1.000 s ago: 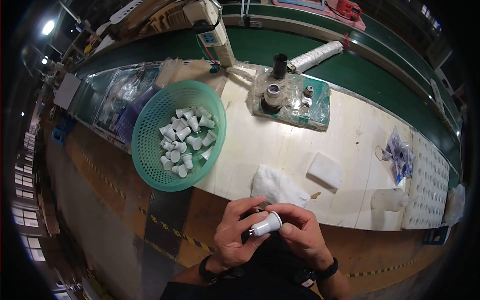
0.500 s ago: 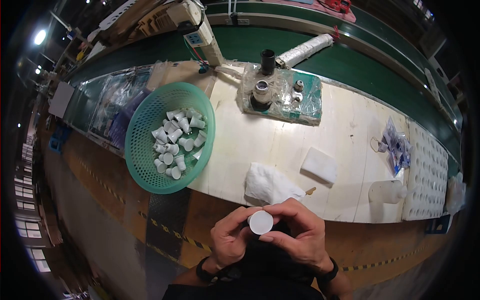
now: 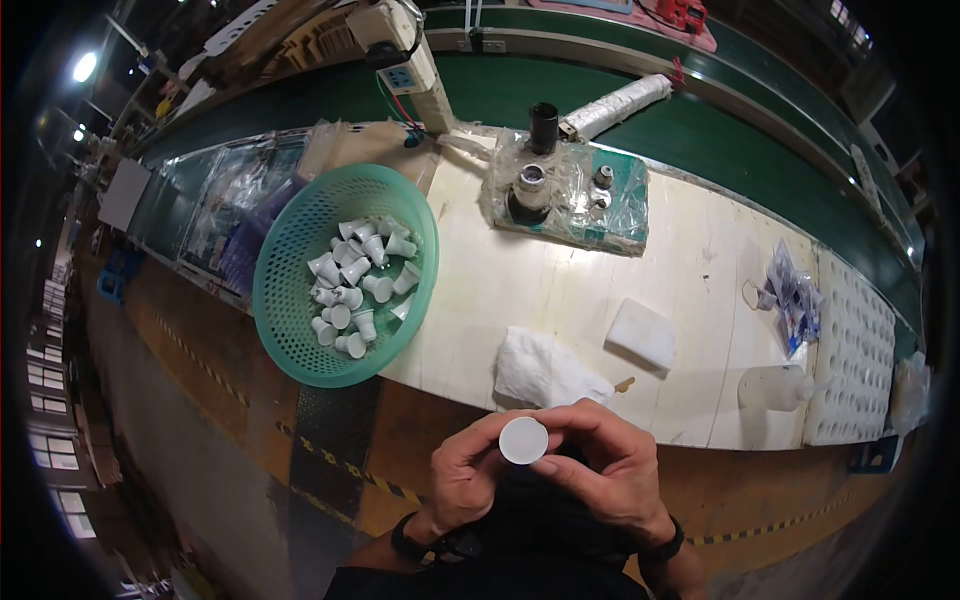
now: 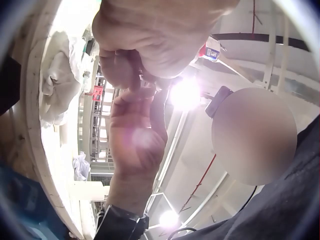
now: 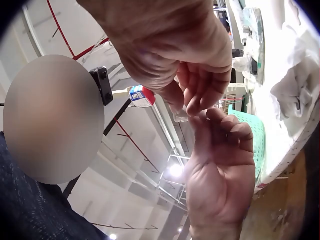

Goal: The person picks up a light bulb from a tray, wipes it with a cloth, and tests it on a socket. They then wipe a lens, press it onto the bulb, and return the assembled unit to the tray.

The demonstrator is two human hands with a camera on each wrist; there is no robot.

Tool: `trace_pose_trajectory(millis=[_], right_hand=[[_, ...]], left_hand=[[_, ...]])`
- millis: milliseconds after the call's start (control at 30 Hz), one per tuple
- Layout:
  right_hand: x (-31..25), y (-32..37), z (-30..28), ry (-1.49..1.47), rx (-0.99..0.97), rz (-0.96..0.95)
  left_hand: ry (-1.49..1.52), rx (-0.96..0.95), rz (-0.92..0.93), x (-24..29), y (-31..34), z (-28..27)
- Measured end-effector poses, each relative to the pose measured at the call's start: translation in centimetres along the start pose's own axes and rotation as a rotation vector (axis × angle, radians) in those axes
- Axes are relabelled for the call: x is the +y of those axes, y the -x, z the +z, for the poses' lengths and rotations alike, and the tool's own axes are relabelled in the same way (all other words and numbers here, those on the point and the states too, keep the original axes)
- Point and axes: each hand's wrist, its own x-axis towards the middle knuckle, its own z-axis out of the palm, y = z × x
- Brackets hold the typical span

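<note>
Both hands hold a white spotlight bulb (image 3: 523,441) in front of the body, its round flat face turned up to the head camera. My left hand (image 3: 462,475) grips the body of the bulb from the left, its fingers curled. From the other side my right hand (image 3: 615,465) pinches the rim between thumb and fingers. The bulb's pins are hidden behind the face. In the wrist views the fingers cover most of the bulb. To the left, a green plastic basket (image 3: 275,325) contains several similar white bulbs (image 3: 350,271).
A white cloth (image 3: 545,368) lies by the table's front edge, beside a white foam block (image 3: 642,333). Farther back stands a plastic-wrapped fixture (image 3: 622,222) with metal posts. At the right are a translucent bottle (image 3: 768,389), a crumpled plastic bag (image 3: 793,300) and a white holed tray (image 3: 850,355).
A second ago the bulb lay sideways with its pins to the left. It has turned so its flat face looks up; over the last half second it barely moves.
</note>
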Motion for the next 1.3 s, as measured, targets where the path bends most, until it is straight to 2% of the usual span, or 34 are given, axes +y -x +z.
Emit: trace_pose_trajectory(millis=[167, 267, 367, 500, 600, 767, 800, 867, 1300], right_hand=[[-0.2, 0.2, -0.3, -0.122, -0.052, 0.060], [-0.8, 0.2, 0.1, -0.320, 0.012, 0.235], [0.2, 0.0, -0.2, -0.395, 0.011, 0.290], [0.7, -0.1, 0.0, -0.426, 0.016, 0.333], [0.5, -0.3, 0.2, -0.445, 0.025, 0.406], [1.1, -0.7, 0.2, -0.399, 0.033, 0.450], [1.3, -0.7, 0.1, -0.476, 0.027, 0.441], [1.5, -0.8, -0.1, -0.629, 0.012, 0.420], [1.1, -0.7, -0.3, -0.578, 0.026, 0.385]], left_hand=[[-0.126, -0.056, 0.119, -0.5, -0.1, -1.1], [-0.119, -0.109, 0.135, -0.6, -0.1, -1.5], [-0.222, -0.122, 0.195, -1.2, -0.1, -2.1], [-0.296, -0.138, 0.189, -0.8, 0.6, -2.8], [-0.406, -0.239, 0.280, 0.3, -0.5, -3.2], [-0.278, -0.397, 0.196, 0.2, -0.8, -3.5], [-0.236, -0.412, 0.172, 0.1, -0.8, -3.4], [-0.244, -0.389, 0.200, 0.3, -1.1, -3.0], [-0.188, -0.305, 0.037, 0.2, -0.5, -2.6]])
